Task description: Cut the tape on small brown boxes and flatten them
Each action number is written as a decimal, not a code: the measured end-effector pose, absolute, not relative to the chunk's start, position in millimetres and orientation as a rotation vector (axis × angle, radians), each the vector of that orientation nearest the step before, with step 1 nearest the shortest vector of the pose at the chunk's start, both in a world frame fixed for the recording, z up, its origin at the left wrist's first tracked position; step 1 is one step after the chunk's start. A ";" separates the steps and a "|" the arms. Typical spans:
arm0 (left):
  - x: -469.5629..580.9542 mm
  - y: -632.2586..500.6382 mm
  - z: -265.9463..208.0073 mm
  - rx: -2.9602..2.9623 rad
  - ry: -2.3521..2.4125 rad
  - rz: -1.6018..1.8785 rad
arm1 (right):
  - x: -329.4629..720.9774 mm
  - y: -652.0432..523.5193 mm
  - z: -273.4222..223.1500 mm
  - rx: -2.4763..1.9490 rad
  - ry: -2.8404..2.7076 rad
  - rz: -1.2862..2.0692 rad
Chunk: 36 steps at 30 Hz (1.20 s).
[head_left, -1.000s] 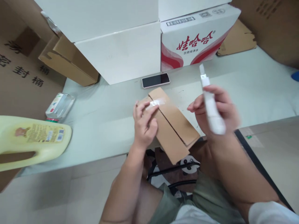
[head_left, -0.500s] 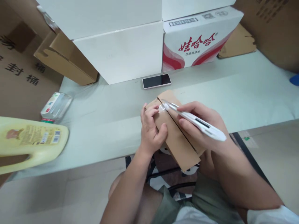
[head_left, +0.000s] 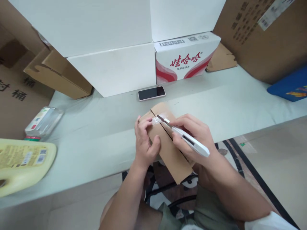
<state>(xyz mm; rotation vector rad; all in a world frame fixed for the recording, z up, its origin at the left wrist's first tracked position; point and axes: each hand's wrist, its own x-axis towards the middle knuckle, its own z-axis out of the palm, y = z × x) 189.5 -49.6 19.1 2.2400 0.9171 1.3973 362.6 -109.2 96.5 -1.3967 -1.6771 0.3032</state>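
A small brown cardboard box [head_left: 171,155] lies tilted at the table's front edge, its near end jutting over my lap. A dark seam runs along its top, crossed near the far end by a piece of clear tape [head_left: 155,120]. My left hand [head_left: 146,140] grips the box's left side, thumb on top and fingers by the tape. In my right hand [head_left: 192,135] is a white utility knife [head_left: 189,139], its blade out and its tip at the tape over the seam. The box's right side is partly hidden behind my right hand.
Beyond the box lies a phone [head_left: 151,93], in front of a white box [head_left: 115,72] and a red-and-white carton [head_left: 183,62]. To the left are a clear bottle [head_left: 44,121] and a yellow jug [head_left: 28,163]. A blue object [head_left: 291,84] stands at the right.
The knife's tip has shifted slightly back along the seam onto the tape, and its blade now looks dark. My left hand keeps its hold. The whole view has swung to the right.
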 end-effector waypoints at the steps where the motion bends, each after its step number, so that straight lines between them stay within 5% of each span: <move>1: 189.5 -49.6 19.2 2.244 0.920 1.396 | 362.8 -109.5 95.7 -1.379 -1.674 0.296; 21: 187.4 -49.5 14.1 2.175 0.945 1.371 | 356.4 -110.4 95.0 -1.369 -1.653 0.296; 28: 183.3 -41.8 16.4 2.200 0.966 1.359 | 380.0 -123.2 87.9 -1.031 -1.141 -0.030; 32: 164.6 -24.3 11.8 2.120 1.035 1.325 | 415.7 -104.4 57.2 -1.381 -1.289 -0.145; 36: 143.9 -7.6 6.8 1.831 1.261 1.330 | 443.6 -76.0 6.4 -1.857 -1.578 0.251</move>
